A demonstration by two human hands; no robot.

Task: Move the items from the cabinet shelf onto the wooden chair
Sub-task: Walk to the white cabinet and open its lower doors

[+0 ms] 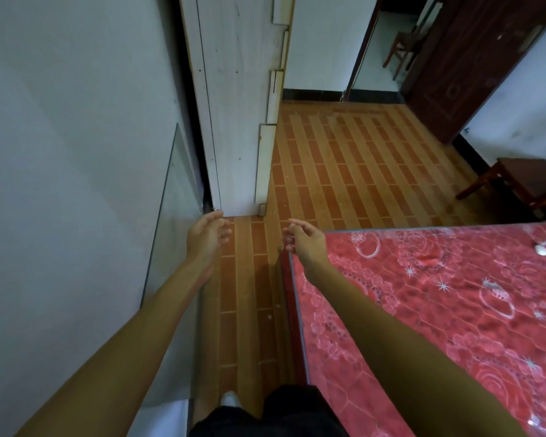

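The left hand (206, 236) and right hand (304, 241) are hanging outstretched, fingers loosely curled, holding nothing. The dark reddish wooden chair (517, 178) is standing far right, beyond the red quilted mattress (438, 294). The tall white cabinet (237, 105) is standing ahead.

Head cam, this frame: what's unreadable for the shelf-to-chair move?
Head view only:
- white cabinet: seen side-on; its own side panel hides the shelf and any items.
- dark wooden chair: cut off by the right edge, seat in shadow.
- far chair through the doorway: small and dim.
- white bits on the red mattress: too small to identify.
- left hand and right hand: readable, both empty, fingers loosely curled.
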